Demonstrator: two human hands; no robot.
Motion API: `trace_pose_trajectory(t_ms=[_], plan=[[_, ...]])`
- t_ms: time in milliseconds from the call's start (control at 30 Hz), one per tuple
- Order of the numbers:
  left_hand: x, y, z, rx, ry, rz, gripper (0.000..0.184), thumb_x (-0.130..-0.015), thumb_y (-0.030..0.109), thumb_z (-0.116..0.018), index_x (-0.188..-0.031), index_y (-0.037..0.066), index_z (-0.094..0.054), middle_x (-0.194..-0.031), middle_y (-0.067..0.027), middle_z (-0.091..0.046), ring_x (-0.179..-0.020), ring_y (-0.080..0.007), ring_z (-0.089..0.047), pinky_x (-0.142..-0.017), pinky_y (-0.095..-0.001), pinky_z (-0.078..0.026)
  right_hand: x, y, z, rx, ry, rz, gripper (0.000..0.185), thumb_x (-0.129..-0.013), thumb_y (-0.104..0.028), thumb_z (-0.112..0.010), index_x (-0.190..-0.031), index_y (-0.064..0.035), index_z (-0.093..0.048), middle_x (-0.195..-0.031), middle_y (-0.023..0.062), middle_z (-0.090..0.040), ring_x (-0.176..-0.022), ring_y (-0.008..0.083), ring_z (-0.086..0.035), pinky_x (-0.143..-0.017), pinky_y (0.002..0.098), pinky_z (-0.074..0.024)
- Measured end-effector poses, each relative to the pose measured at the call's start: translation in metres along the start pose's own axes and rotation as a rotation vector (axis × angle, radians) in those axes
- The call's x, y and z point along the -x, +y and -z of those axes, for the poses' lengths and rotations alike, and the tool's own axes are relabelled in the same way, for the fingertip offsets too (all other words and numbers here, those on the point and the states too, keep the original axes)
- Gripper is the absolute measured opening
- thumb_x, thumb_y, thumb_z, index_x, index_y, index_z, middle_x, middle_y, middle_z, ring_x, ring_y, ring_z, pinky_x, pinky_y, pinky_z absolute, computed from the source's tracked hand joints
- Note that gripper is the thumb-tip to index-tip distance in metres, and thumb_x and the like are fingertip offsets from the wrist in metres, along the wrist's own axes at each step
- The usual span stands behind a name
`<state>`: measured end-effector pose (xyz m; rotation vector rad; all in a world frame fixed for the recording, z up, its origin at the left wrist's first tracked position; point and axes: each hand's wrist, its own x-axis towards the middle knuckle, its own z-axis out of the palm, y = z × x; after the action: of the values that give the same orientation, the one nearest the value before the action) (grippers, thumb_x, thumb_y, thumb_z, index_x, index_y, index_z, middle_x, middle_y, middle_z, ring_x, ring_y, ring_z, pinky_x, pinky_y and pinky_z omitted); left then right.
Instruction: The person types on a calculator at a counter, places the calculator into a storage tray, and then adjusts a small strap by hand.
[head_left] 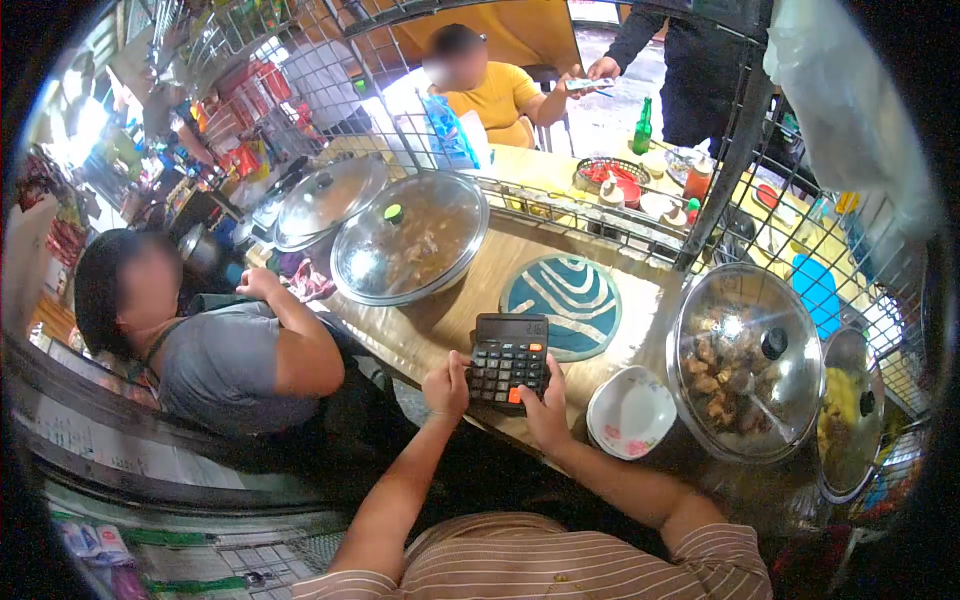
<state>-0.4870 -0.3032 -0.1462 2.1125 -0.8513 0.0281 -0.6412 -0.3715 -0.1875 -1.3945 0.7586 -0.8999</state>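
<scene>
Calculator (492, 366) between both hands, over near edge of table (500, 236), by round mat (560, 290). Left hand (447, 387): fingers closed on left side. Right hand (546, 408): fingers round right edge, thumb by orange key (516, 394). Digits on display (513, 328); whether entry finished, cannot tell. Calculator dark, hard plastic; mat blue, pale-lined; bowl (632, 410) glossy, floral; lid (440, 235) clear, domed.

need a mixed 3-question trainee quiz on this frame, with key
1. True or false: the left hand and right hand hold the black plastic calculator with orange keys.
2. As pictured, the white flower-patterned bowl is: A) left of the calculator B) on it C) right of it
3. Fill in: the round clear lid just left of the round blue-and-white mat has a ____ knob.

Key: 1. True; 2. C; 3. green
</scene>
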Motion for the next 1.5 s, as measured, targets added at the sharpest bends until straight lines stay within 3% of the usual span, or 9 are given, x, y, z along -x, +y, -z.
trace_pose_trajectory(t_ms=[533, 633, 700, 833, 900, 1167, 1400, 1433, 1500], plan=[[0.0, -0.001, -0.003, -0.002, 0.024, -0.045, 0.043, -0.097, 0.033, -0.038, -0.074, 0.011, -0.067, -0.062, -0.0141, -0.061, -0.059, -0.0345, -0.06, -0.055, -0.0427, -0.045, -0.002, 0.012, -0.001, -0.045, 0.004, 0.008, 0.067, -0.082, 0.009, -0.052, -0.14, 0.0019, -0.021, -0.128, 0.0119, -0.043, -0.118, 0.0178, -0.044, -0.103, 0.0318, -0.033], [-0.001, 0.0, -0.003, 0.003, 0.046, -0.066, 0.043, -0.097, 0.032, -0.037, -0.075, 0.011, -0.067, -0.064, -0.0134, -0.062, -0.062, -0.0337, -0.061, -0.056, -0.0424, -0.045, -0.003, 0.002, 0.001, -0.196, -0.018, -0.039, 0.073, -0.078, -0.003, -0.062, -0.139, 0.0063, -0.023, -0.138, 0.02, -0.032, -0.128, 0.027, -0.033, -0.109, 0.034, -0.0238], [0.0, -0.004, -0.006, 0.024, 0.073, -0.091, 0.043, -0.097, 0.032, -0.037, -0.076, 0.01, -0.067, -0.066, -0.0132, -0.063, -0.063, -0.0334, -0.062, -0.057, -0.0426, -0.045, -0.001, -0.006, 0.0, -0.078, 0.01, -0.024, 0.065, -0.082, 0.007, -0.053, -0.139, 0.0014, -0.022, -0.126, 0.0115, -0.045, -0.116, 0.018, -0.046, -0.102, 0.0316, -0.0335], [-0.001, -0.013, -0.009, -0.064, 0.038, -0.07, 0.043, -0.097, 0.031, -0.037, -0.076, 0.009, -0.067, -0.068, -0.0136, -0.063, -0.065, -0.0341, -0.062, -0.06, -0.0434, -0.046, -0.001, -0.007, 0.0, -0.15, 0.0, -0.051, 0.064, -0.082, 0.007, -0.053, -0.139, 0.0013, -0.023, -0.126, 0.0119, -0.044, -0.115, 0.0182, -0.046, -0.102, 0.0316, -0.0333], [-0.001, -0.012, -0.008, -0.062, 0.026, -0.098, 0.044, -0.097, 0.031, -0.036, -0.077, 0.008, -0.067, -0.068, -0.0142, -0.063, -0.065, -0.0349, -0.061, -0.06, -0.0439, -0.046, -0.001, -0.006, 0.002, -0.16, -0.008, -0.079, 0.071, -0.079, 0.0, -0.059, -0.139, 0.0066, -0.022, -0.138, 0.0197, -0.031, -0.129, 0.0267, -0.032, -0.109, 0.0336, -0.0237], [-0.001, -0.019, -0.013, -0.065, 0.031, -0.015, 0.049, -0.097, 0.036, -0.035, -0.074, 0.007, -0.067, -0.07, -0.0153, -0.064, -0.068, -0.0366, -0.061, -0.062, -0.0458, -0.045, 0.001, -0.022, 0.001, -0.208, -0.013, -0.173, 0.07, -0.08, 0.001, -0.057, -0.139, 0.0042, -0.02, -0.134, 0.0183, -0.037, -0.125, 0.0259, -0.038, -0.108, 0.0337, -0.0257], [-0.013, 0.006, 0.0, -0.118, -0.31, 0.167, 0.058, -0.096, 0.047, -0.028, -0.088, 0.006, -0.068, -0.084, -0.0169, -0.066, -0.084, -0.0373, -0.061, -0.076, -0.0438, -0.045, 0.004, -0.049, 0.006, -0.25, 0.052, -0.258, 0.066, -0.082, 0.0, -0.056, -0.139, 0.0021, -0.021, -0.132, 0.0185, -0.039, -0.125, 0.0251, -0.038, -0.107, 0.0331, -0.0261], [-0.013, 0.012, 0.002, -0.122, -0.357, 0.198, 0.061, -0.096, 0.05, -0.026, -0.091, 0.005, -0.068, -0.087, -0.0177, -0.066, -0.088, -0.038, -0.06, -0.079, -0.044, -0.044, 0.002, -0.036, 0.003, -0.226, 0.083, -0.162, 0.065, -0.082, 0.0, -0.054, -0.139, 0.002, -0.022, -0.134, 0.0188, -0.038, -0.124, 0.0256, -0.038, -0.107, 0.0336, -0.0255], [-0.013, 0.017, 0.001, -0.138, -0.353, 0.245, 0.062, -0.095, 0.051, -0.026, -0.092, 0.004, -0.067, -0.09, -0.0187, -0.065, -0.091, -0.0383, -0.059, -0.08, -0.0445, -0.043, 0.002, -0.023, 0.004, -0.254, 0.079, -0.195, 0.065, -0.082, 0.0, -0.054, -0.139, 0.002, -0.022, -0.134, 0.0189, -0.038, -0.124, 0.0257, -0.038, -0.107, 0.0338, -0.0254]])
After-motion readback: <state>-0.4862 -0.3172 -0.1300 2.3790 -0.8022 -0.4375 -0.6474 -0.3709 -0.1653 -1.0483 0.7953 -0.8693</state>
